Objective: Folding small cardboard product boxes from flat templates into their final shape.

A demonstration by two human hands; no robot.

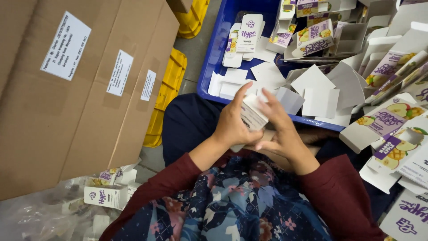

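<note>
The fingers of the left hand wrap around the side of a small white carton, thumb stretched up along its edge, while the fingers of the right hand press together against its other side and top, so the carton is pinched between both hands just above the person's lap, in front of the near rim of the blue crate. Held this way, with one hand bracing the body and the other bearing on the end, the grip looks suited to squaring the carton or tucking a flap, though the flap itself is hidden behind the fingers. Both forearms come out of dark red sleeves over a floral garment. Just beyond the hands the blue crate holds loose flat white card blanks and a few folded cartons with purple print and fruit pictures. More such printed cartons lie heaped to the right, crowding close beside the right forearm. To the left, large brown cardboard boxes with white labels lean in, with a yellow crate behind them. At lower left, finished small cartons rest on clear plastic wrap.
</note>
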